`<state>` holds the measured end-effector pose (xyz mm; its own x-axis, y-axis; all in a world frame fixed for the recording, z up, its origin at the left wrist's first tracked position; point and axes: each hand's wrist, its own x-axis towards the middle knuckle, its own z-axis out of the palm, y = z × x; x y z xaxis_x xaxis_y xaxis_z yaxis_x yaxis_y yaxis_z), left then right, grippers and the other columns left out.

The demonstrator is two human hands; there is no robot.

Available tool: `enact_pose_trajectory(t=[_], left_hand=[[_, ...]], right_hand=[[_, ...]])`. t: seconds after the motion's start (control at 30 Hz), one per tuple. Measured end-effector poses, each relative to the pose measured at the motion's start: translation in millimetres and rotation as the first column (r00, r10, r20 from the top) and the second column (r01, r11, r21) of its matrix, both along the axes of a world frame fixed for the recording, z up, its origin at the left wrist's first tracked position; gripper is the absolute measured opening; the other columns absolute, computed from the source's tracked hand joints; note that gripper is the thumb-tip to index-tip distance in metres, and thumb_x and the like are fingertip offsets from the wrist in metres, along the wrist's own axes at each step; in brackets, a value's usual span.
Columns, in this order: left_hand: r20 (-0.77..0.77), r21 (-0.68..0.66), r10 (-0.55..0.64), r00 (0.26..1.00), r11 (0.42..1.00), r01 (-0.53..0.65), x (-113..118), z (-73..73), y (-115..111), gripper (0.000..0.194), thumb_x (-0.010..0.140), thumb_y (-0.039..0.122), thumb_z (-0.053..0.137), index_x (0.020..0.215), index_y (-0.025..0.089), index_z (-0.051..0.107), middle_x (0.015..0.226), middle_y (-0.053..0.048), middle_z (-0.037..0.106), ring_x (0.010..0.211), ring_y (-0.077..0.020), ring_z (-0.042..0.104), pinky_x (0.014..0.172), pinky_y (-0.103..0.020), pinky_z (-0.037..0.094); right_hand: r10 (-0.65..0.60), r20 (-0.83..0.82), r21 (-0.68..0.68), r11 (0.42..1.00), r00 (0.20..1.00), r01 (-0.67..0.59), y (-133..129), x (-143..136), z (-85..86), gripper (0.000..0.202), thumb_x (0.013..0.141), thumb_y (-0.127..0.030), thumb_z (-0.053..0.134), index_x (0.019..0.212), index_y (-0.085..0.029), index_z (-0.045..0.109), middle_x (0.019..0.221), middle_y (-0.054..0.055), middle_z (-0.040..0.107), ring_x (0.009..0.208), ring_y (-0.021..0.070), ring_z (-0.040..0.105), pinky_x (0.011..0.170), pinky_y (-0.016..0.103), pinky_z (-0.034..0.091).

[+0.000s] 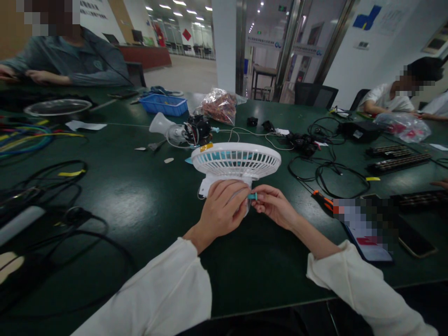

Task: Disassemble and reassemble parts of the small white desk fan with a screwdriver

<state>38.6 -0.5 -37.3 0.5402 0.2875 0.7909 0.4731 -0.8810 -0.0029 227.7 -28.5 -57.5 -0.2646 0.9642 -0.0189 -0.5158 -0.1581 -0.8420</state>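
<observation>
A white fan [238, 161] with a slatted grille and light-blue blades lies over the green table in front of me, its grille tilted up and away. My left hand [224, 205] wraps round the white housing behind the grille and hides most of it. Between the fingertips of my right hand [275, 205] is a small teal knob [252, 196], close against the housing. Whether the knob sits in the housing, I cannot tell. Behind the fan lies a motor assembly [199, 129] with a white cone-shaped part [161, 126] beside it.
An orange-handled screwdriver [322, 200] and a phone [364, 233] lie to the right. Black cables [339, 179] coil beyond them. More cables [77, 214] spread on the left. Farther back are a blue basket [164, 104] and a clear bag [220, 106]. Other people sit across the table.
</observation>
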Motion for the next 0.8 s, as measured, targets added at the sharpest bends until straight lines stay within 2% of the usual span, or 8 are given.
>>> enact_pose_trajectory(t=[0.4,0.8], left_hand=[[-0.001,0.005,-0.021,1.000,1.000,0.021,-0.8,0.6,0.5,0.031,0.081,0.012,0.054,0.110,0.020,0.058,0.108,-0.007,0.067,0.103,-0.0223,0.060,0.091,-0.040,0.046],[-0.007,0.010,-0.004,1.000,1.000,0.004,-0.2,-0.9,1.2,0.031,0.081,0.013,0.055,0.111,0.018,0.059,0.108,-0.008,0.067,0.103,-0.0226,0.059,0.092,-0.040,0.046]], right_hand=[[-0.003,0.025,0.026,1.000,1.000,0.002,-0.5,-2.9,-0.6,0.018,0.074,-0.018,0.068,0.092,-0.017,0.071,0.074,0.002,0.069,0.058,0.0078,0.058,0.056,0.018,0.047],[-0.102,0.005,0.020,0.995,0.995,0.102,0.3,-5.8,0.0,0.014,0.072,-0.024,0.077,0.085,-0.019,0.072,0.065,-0.001,0.067,0.051,0.0042,0.054,0.050,0.015,0.042]])
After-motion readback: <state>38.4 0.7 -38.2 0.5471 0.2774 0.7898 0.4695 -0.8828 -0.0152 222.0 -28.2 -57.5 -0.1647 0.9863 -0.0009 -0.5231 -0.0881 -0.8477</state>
